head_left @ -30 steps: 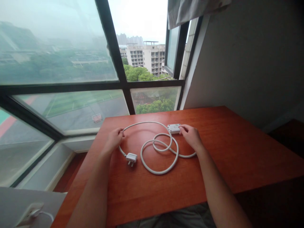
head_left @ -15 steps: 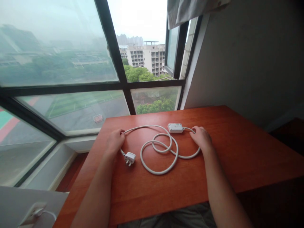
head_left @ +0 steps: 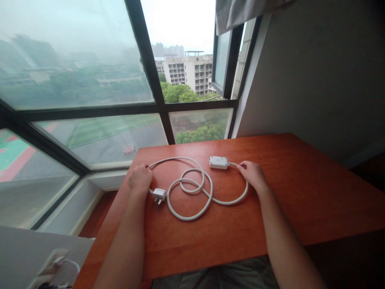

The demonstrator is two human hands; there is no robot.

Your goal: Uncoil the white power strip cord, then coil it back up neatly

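The looped power cable point(head_left: 189, 218) slides leftward, still crossing itself — left hand point(head_left: 140, 176) gripping it near the three-pin plug point(head_left: 159, 194), right hand point(head_left: 253, 174) pinching it beside the white box point(head_left: 218, 162).

No text, brand or number was legible anywhere. The white block point(head_left: 218, 162), just right of and below frame centre, showed a faint patch on top, too small to read.

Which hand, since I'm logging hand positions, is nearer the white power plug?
Left. The left hand is at the white cable, close beside the white power plug; the right hand is farther off, across the loops, near the white box.
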